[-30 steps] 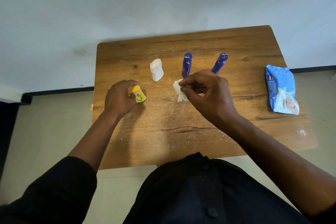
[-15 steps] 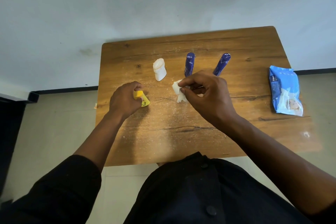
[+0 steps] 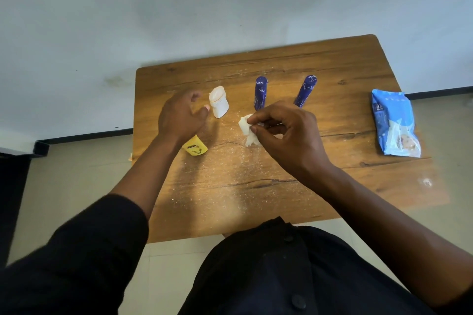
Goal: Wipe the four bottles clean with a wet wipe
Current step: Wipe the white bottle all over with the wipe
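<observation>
Head view first: the right hand (image 3: 286, 135) is pinching a crumpled wet wipe (image 3: 247, 130) just above the wooden surface (image 3: 256, 194), in front of the two blue bottles (image 3: 260, 92) standing at the back. The left hand (image 3: 180, 117) is hovering with its fingers (image 3: 195, 96) loosely spread, holding nothing, closing in on the white bottle (image 3: 218, 102). The yellow bottle (image 3: 195, 146) is standing free just behind that wrist. Compared with half a second ago, the left hand is letting go of the yellow bottle and travelling up to the white one. My read: yellow looks finished, three are waiting. The wipes pack (image 3: 395, 124) is lying far right.
</observation>
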`<state>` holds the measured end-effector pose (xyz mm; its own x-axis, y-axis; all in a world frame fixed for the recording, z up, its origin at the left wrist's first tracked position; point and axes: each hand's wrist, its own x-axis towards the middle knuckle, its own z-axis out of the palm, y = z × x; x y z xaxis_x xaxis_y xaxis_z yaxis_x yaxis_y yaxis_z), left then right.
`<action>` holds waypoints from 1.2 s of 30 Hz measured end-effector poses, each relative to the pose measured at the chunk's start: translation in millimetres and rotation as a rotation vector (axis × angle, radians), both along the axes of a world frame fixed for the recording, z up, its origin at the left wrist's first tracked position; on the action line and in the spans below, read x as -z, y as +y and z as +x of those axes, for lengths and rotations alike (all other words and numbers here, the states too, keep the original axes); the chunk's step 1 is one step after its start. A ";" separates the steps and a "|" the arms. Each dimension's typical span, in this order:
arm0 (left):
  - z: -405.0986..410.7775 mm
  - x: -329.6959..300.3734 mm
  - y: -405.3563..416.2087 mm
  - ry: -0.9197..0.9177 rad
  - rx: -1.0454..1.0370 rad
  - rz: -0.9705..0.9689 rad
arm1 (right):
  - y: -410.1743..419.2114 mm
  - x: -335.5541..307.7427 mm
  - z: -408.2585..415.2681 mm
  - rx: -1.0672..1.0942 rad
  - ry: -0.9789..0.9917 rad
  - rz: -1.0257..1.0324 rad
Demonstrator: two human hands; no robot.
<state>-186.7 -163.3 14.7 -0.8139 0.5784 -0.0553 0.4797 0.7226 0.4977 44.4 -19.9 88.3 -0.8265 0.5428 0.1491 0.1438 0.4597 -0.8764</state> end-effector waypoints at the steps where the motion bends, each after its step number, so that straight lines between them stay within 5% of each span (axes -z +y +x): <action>1: -7.4 0.8 12.2 -0.007 0.026 -0.022 | 0.7 -0.9 0.9 0.008 -0.004 -0.004; 10: -43.5 30.7 83.4 -0.147 0.282 -0.456 | 10.2 -4.9 14.8 0.092 -0.031 -0.015; 19: -50.9 48.1 92.4 -0.053 0.343 -0.501 | 19.9 -3.6 23.5 0.107 -0.044 -0.009; 24: -43.1 25.7 86.9 -0.089 0.350 -0.406 | 21.8 -1.3 21.2 0.103 -0.026 -0.017; 36: 56.7 -113.5 29.0 -0.328 0.324 0.180 | 28.5 -21.8 7.8 0.131 0.130 -0.141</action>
